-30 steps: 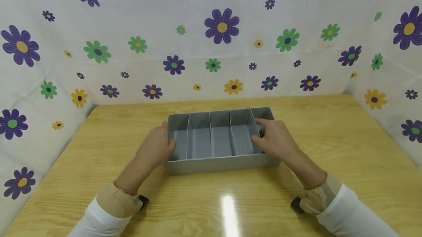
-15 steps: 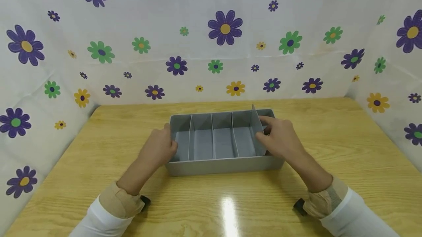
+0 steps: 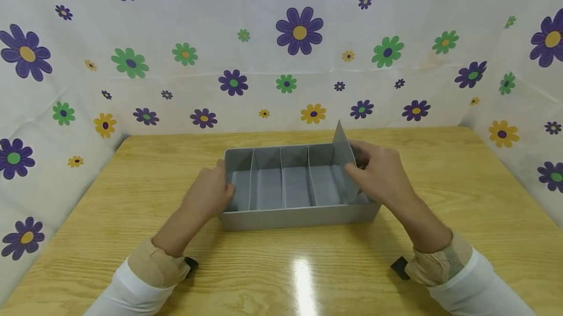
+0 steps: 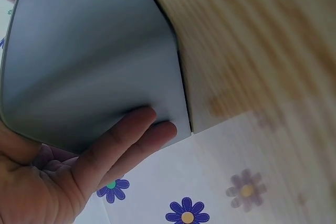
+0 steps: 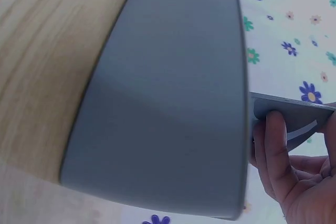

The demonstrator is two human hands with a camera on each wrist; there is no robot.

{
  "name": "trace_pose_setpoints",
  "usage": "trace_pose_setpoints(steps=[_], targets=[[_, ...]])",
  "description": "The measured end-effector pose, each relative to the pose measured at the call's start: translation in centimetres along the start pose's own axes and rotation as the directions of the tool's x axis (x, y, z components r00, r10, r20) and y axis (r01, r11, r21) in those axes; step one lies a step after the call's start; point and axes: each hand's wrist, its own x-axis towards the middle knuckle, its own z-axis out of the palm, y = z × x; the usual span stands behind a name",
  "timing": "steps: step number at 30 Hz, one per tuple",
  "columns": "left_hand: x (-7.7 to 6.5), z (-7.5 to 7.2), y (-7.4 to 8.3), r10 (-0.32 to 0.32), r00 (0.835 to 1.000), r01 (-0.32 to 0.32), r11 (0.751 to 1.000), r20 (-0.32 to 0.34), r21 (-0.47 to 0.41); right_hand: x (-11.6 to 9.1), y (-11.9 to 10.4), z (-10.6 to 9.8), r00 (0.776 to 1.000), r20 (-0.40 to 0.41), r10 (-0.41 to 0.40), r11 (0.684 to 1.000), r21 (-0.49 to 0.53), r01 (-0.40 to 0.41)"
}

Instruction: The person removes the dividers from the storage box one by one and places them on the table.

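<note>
Wooden table (image 3: 246,272), flowered cloth (image 3: 272,67) behind: divider panel (image 3: 344,152) standing proud of grey box (image 3: 290,217)

Divider panel is at the box's right part, tilted, far top corner well above the back wall; near lower end looks to be inside, close to the front wall. Exact contact there hidden. Right hand (image 3: 380,169) pinches it, thumb on the left face, fingers behind on the right; gap only as wide as the thin panel. Step in hand, my read: working this divider loose from its place. Next move likely calls for a firm pinch and a straight pull so the near end clears the front wall without scraping or dragging the box.

Three other dividers (image 3: 312,179) stand across the box to the left, roughly upright, seated. Left hand (image 3: 208,189) holds the left end wall, thumb inside, fingers along the outside, nearly closed on the wall; reads as bracing.

Box sits toward the surface's back edge, about midway between left and right edges, well apart from the corners. Wood shows widely on both sides and in front, good room sideways and nearward. Tight direction: backward, since the cloth rises just past the back edge. Front edge out of view. Nothing blocks upward.
</note>
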Motion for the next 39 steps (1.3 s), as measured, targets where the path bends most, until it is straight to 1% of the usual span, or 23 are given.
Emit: trace_pose_setpoints(steps=[2,5,9,12,15,18,22,27,32,36,39], targets=[[0.0,0.0,0.0,-0.004,1.000,0.004,1.000,0.000,0.000,0.0,-0.2,-0.3,0.999,-0.035,-0.019,1.000,-0.013,0.018],[0.1,-0.1,0.0,-0.004,1.000,0.004,1.000,0.009,0.000,-0.1,-0.6,-1.1,0.992,-0.112,-0.050,0.998,-0.041,0.045],[0.0,-0.1,0.0,-0.001,1.000,0.001,1.000,0.012,0.001,-0.2,-0.9,-2.4,0.972,-0.213,-0.097,0.995,-0.049,0.088],[-0.1,-0.1,-0.1,-0.002,1.000,0.002,1.000,0.011,0.001,-0.3,-1.1,-3.6,0.956,-0.269,-0.114,0.993,-0.023,0.112],[-0.1,0.0,-0.2,-0.003,1.000,0.003,1.000,0.011,-0.003,-0.3,-1.0,-4.8,0.950,-0.301,-0.081,0.996,0.015,0.090],[-0.1,0.1,-0.3,-0.004,1.000,0.004,1.000,0.014,-0.007,-0.2,-0.4,-6.1,0.944,-0.328,-0.022,0.999,0.033,0.035],[-0.1,0.1,-0.3,0.004,1.000,-0.004,1.000,0.015,-0.006,0.0,0.8,-7.8,0.928,-0.369,0.054,0.998,0.041,-0.041],[0.0,0.0,-0.3,0.018,1.000,-0.018,1.000,0.002,-0.006,0.3,2.1,-9.6,0.926,-0.349,0.147,0.989,0.037,-0.143],[0.1,0.1,-0.3,0.019,1.000,-0.019,1.000,-0.001,0.002,0.7,3.8,-11.0,0.920,-0.306,0.245,0.969,0.038,-0.246],[0.0,0.1,-0.4,0.021,1.000,-0.021,1.000,-0.003,0.009,1.2,5.9,-11.3,0.913,-0.204,0.354,0.935,0.095,-0.342],[-0.1,0.1,-0.3,0.027,1.000,-0.027,1.000,-0.010,0.014,1.5,7.7,-11.1,0.903,-0.134,0.409,0.910,0.136,-0.392]])
